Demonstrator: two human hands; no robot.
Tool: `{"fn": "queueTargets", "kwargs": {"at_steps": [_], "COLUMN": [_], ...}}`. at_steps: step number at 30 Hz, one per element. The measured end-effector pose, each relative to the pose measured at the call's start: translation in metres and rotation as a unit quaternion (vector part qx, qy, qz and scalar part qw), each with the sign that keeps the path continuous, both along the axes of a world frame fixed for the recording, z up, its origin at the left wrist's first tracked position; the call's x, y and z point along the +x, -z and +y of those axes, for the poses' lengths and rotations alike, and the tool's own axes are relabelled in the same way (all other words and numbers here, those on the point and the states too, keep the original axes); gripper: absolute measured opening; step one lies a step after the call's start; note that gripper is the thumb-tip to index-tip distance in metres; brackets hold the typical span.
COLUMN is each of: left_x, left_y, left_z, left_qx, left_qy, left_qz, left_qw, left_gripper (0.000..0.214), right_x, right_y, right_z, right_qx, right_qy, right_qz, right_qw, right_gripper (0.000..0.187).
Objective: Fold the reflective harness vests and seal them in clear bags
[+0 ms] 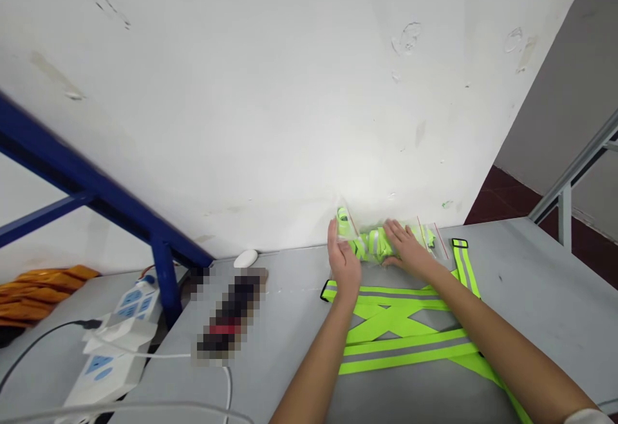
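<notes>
Against the wall lie clear plastic bags [371, 244] with folded neon yellow-green reflective straps inside. My left hand [344, 262] stands upright at their left end, its fingers extended along the side of a bag. On top of the bags, my right hand [409, 249] lies with its fingers stretched out. Neither hand is closed round anything. Below both wrists a reflective strap vest [386, 327] is spread on the grey table [299, 321], with grey stripes, crossed bands and black buckles. My right forearm covers part of it.
Left of the hands are a pixelated flat object [232, 314] and a white oval item [246, 258]. A white power strip [120, 340] with cables sits beyond a blue metal frame [164, 269]. Orange fabric [43, 292] lies far left. A white wall [290, 102] borders the table.
</notes>
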State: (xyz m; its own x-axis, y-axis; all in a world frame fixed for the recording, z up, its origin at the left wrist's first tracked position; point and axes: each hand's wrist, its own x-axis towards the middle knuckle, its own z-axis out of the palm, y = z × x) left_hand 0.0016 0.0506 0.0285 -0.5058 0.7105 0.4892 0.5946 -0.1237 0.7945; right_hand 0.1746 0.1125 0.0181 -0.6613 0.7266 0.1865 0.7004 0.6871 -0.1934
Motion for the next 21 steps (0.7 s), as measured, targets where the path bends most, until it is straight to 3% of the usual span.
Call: {"fn": "queueTargets", "kwargs": {"at_steps": [3,7,9,12,19,21], "left_x": [0.018,0.038,0.042,0.041,0.032,0.024], "left_y": [-0.003,0.0,0.004,0.01,0.005,-0.003], "left_z": [0.005,0.019,0.023,0.025,0.027,0.023], "left_qx": [-0.027,-0.169,-0.211,-0.23,-0.244,-0.218], "left_qy": [0.053,0.178,0.201,0.211,0.257,0.266], "left_qz": [0.173,0.376,0.394,0.396,0.367,0.334], "left_qw": [0.983,0.893,0.872,0.864,0.86,0.878], "left_gripper": [0.051,0.051,0.061,0.068,0.07,0.07], "right_x": [0.03,0.076,0.089,0.095,0.096,0.096], "right_y": [-0.004,-0.005,-0.002,0.001,-0.001,0.005], "right_z": [-0.008,-0.023,-0.031,-0.04,-0.073,-0.092], "right_qx": [0.035,0.026,0.015,0.008,-0.001,-0.008], "right_qy": [0.038,0.079,0.082,0.081,0.075,0.061], "right_qz": [0.057,0.093,0.095,0.102,0.082,0.07], "right_qw": [0.997,0.992,0.992,0.991,0.994,0.996], "right_gripper": [0.073,0.063,0.06,0.059,0.054,0.052]}}
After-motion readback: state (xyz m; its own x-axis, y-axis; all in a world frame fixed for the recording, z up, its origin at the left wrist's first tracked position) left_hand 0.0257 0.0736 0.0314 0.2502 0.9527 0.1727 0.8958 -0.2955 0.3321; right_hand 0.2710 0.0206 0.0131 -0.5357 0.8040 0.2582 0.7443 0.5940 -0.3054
